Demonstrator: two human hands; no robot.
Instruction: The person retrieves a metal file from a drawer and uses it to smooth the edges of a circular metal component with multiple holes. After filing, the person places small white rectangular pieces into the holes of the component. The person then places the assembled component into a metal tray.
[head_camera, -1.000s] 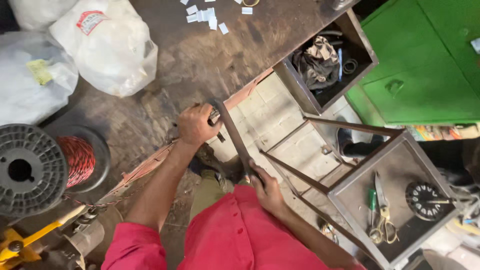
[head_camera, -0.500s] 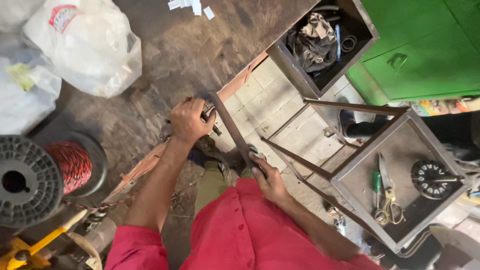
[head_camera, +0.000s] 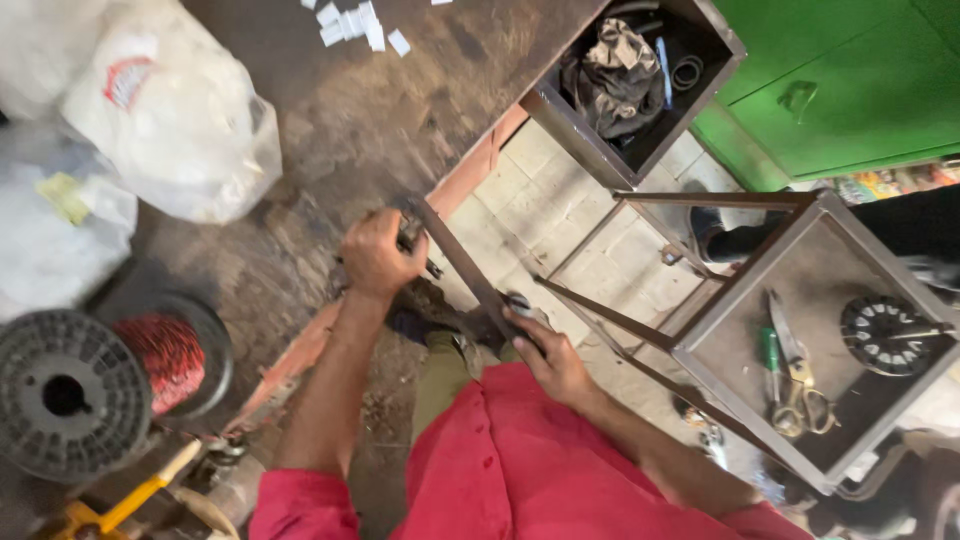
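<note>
metal bar (head_camera: 465, 265): dull | bags (head_camera: 170, 120): glossy plastic | shirt (head_camera: 520, 470): cloth

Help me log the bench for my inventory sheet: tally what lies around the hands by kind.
White plastic bags: 2
Wire spools: 2, one black, one wound with red wire
Scissors: 1
Green-handled screwdriver: 1
Metal bar held by left hand and right hand: 1
Total: 7
</note>
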